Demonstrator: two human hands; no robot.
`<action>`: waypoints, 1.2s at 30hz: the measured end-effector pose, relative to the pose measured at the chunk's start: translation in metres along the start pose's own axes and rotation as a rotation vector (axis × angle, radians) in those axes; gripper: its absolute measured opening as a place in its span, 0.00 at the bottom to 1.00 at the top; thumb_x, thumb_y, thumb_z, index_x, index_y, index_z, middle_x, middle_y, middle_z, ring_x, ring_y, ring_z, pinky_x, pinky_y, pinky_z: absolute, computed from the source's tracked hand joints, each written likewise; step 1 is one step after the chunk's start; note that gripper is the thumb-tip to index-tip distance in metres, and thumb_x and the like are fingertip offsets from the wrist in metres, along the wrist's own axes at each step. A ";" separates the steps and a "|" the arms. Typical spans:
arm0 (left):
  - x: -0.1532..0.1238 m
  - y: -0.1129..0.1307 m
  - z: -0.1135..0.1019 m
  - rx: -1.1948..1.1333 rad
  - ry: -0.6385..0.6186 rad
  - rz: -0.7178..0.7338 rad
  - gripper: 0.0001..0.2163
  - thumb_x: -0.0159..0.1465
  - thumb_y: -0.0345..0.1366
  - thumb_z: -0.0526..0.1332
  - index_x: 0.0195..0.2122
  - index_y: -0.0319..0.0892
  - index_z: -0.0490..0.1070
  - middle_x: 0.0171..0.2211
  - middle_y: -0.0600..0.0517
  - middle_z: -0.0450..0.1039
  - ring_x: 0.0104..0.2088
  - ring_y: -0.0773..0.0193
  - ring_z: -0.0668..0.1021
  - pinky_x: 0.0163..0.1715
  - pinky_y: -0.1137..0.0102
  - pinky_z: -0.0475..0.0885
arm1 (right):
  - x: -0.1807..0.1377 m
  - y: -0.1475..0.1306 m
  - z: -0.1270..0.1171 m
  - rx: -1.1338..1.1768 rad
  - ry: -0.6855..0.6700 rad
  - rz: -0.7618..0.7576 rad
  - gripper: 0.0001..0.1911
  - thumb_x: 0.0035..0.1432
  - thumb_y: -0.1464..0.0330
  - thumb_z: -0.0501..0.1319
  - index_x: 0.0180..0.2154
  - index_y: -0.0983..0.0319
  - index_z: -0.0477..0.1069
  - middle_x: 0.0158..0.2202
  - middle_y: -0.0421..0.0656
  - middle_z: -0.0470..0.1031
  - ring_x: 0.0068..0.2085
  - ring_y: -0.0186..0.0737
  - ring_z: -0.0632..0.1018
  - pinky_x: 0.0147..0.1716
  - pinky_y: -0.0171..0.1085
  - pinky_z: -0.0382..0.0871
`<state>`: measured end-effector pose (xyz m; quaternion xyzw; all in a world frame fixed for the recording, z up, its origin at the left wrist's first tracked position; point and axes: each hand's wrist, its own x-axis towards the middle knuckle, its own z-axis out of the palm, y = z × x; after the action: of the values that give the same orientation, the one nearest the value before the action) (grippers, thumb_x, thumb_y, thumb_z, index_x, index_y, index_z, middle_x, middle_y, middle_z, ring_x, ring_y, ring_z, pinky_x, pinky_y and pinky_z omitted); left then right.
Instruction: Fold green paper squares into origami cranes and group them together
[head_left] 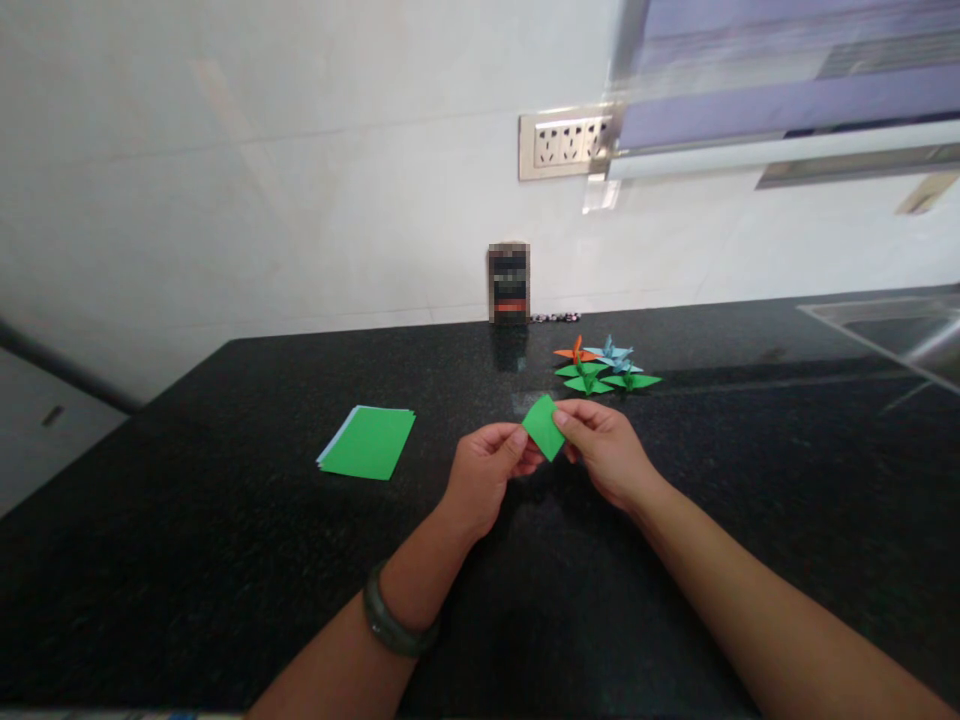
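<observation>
1. Your left hand [484, 470] was closed in a pinch on the green folded paper [544, 428], its thumb laid at the left corner and the other fingers curled in behind and below.
2. Your right hand [606, 452] gripped the same piece from the other side, the thumb pressed flat on its face near the right edge, the fingers tucked mostly out of sight behind it.
3. The folded paper sat between your two hands, raised in front of you over the dark speckled table [247, 560]; whether it touched the surface, you could not tell from this view.
4. It looked like a small diamond standing on one point, bright green, with a faint crease running down toward the lower tip. How many layers it had was too small to tell.
5. Beyond your right hand lay a cluster of paper cranes [630, 381] in green, orange and light blue, wings spread and set close together.
6. To the left of your left hand, well apart from it, lay a stack of paper sheets [367, 442], green on top, with pale edges showing along its left side.
</observation>
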<state>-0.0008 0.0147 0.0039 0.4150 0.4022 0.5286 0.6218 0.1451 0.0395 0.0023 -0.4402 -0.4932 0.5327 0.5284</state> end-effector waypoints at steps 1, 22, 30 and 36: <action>0.000 0.000 0.000 0.005 0.002 0.002 0.11 0.53 0.42 0.64 0.28 0.37 0.74 0.23 0.52 0.74 0.24 0.70 0.74 0.27 0.75 0.70 | 0.000 0.000 0.000 0.001 0.004 -0.002 0.15 0.47 0.61 0.63 0.33 0.65 0.74 0.19 0.37 0.68 0.18 0.27 0.61 0.16 0.30 0.53; 0.000 -0.001 -0.001 0.028 -0.015 0.030 0.11 0.56 0.42 0.62 0.28 0.38 0.74 0.24 0.51 0.74 0.26 0.70 0.75 0.27 0.75 0.70 | -0.001 -0.002 0.000 0.001 0.007 0.003 0.15 0.46 0.61 0.64 0.33 0.65 0.74 0.20 0.37 0.69 0.17 0.26 0.61 0.16 0.30 0.53; -0.001 0.005 0.005 0.093 0.121 0.072 0.11 0.53 0.38 0.63 0.34 0.36 0.73 0.24 0.51 0.74 0.24 0.69 0.75 0.27 0.74 0.70 | 0.000 -0.005 -0.001 -0.187 0.005 -0.085 0.14 0.50 0.61 0.60 0.34 0.65 0.75 0.22 0.39 0.71 0.19 0.29 0.63 0.18 0.31 0.57; -0.002 0.009 0.007 0.076 0.111 0.045 0.21 0.48 0.32 0.65 0.45 0.38 0.67 0.26 0.53 0.74 0.24 0.69 0.75 0.26 0.73 0.70 | -0.003 -0.008 -0.002 -0.461 -0.075 -0.337 0.10 0.54 0.67 0.56 0.34 0.62 0.76 0.30 0.43 0.75 0.32 0.38 0.74 0.33 0.37 0.67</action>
<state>0.0025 0.0132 0.0143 0.4171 0.4464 0.5493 0.5701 0.1479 0.0359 0.0103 -0.4408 -0.6866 0.3270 0.4769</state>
